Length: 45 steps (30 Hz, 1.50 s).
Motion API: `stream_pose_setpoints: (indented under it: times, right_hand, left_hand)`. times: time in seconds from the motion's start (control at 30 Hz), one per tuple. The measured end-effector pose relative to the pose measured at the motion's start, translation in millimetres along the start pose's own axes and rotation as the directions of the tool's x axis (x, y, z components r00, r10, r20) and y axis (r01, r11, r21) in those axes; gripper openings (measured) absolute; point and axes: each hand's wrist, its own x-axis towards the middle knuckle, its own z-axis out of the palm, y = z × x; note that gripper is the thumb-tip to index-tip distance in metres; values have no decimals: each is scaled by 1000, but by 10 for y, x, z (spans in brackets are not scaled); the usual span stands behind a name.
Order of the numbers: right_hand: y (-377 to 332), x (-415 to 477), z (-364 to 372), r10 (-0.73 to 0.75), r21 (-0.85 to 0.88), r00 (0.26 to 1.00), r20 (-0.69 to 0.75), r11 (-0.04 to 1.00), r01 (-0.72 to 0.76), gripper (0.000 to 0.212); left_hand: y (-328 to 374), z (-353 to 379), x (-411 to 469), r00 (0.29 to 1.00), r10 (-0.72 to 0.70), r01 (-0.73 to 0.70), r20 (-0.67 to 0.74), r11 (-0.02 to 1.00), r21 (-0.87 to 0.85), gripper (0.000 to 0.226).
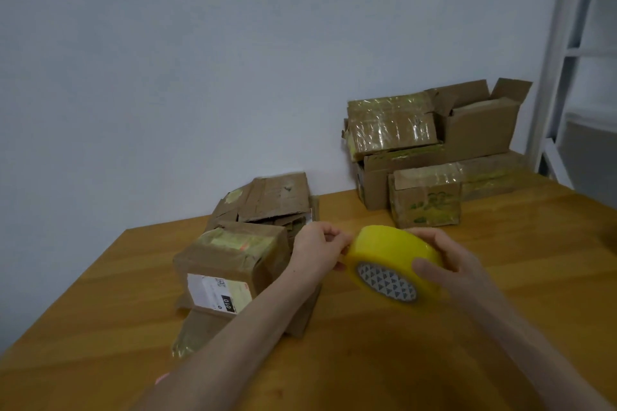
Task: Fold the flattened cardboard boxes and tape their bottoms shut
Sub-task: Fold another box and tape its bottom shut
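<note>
Tabletop (467, 327) of smooth, honey-coloured wood carries everything. At its far right, against the wall, stands a stack of made-up boxes (434, 150), creased brown cardboard glazed with wrinkled, glossy tape; they look parked there as finished work, out of the way. Further left lies a low pile of flattened cartons (273, 200), dull and scuffed, probably the supply waiting within reach. Just in front of it sits the squared-up box (230, 263), soft-cornered, with a white shipping label on its near side and loose flaps splayed on the table beneath.

Beside that box, lifted above the table, is the tape roll (394, 263), a thick yellow ring with a patterned core. The right hand (447, 263) is wrapped around its rim to steady it. The left hand (317, 250) pinches at the roll's edge, apparently working the free end loose for the next strip.
</note>
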Motion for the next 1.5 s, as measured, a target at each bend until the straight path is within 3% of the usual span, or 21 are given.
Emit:
stream_pose_setpoints:
  times: [0.1,0.3,0.43,0.47,0.57,0.63,0.7,0.8,0.9,1.13,1.33,1.43,1.5]
  right_hand:
    - [-10,50,41,9,-78,998,56,997,-5,35]
    - [-12,74,27,38,-100,999,-5,994,-39,35]
    - [-8,96,33,43,-150,999,-27,988,-46,27]
    - [-1,95,32,41,-147,998,-37,988,-46,32]
    - [-31,72,27,62,-121,996,-62,990,-69,37]
    - [-51,56,31,84,-106,994,-72,990,-91,16]
    - [-66,40,27,89,-103,993,-80,990,-97,10]
    - [-63,25,14,55,-149,996,-71,987,-65,40]
    - [-75,7,6,27,-169,998,-65,985,-37,61]
    - [-120,31,-7,-32,-255,996,-79,967,11,38]
    - [-109,86,5,-128,-371,989,-72,924,93,47]
    - [60,142,-186,-139,-526,977,-158,850,36,48]
    - [218,210,-304,-61,-708,974,-217,697,-114,49]
  left_hand:
    - [90,31,22,993,75,-74,-89,997,18,11]
    - [158,-56,-30,948,238,-227,-211,971,75,18]
    - [141,-52,-28,946,230,-231,-230,973,22,10]
    - [147,-58,-32,946,233,-237,-224,971,6,6]
    - [145,-91,-28,943,281,-280,-177,960,34,38]
    - [164,-114,-39,927,359,-340,-111,927,156,25]
    - [171,-129,-39,925,377,-359,-49,909,213,18]
    - [154,-142,-32,937,346,-344,43,897,276,26]
    - [151,-143,-25,914,398,-397,73,845,359,14]
    - [164,-169,18,884,465,-409,46,723,557,12]
    - [86,-409,85,860,507,-392,62,577,717,26]
    - [-147,-906,190,880,451,-245,-150,701,670,29]
    - [-360,-1269,237,873,423,-191,-243,755,627,27]
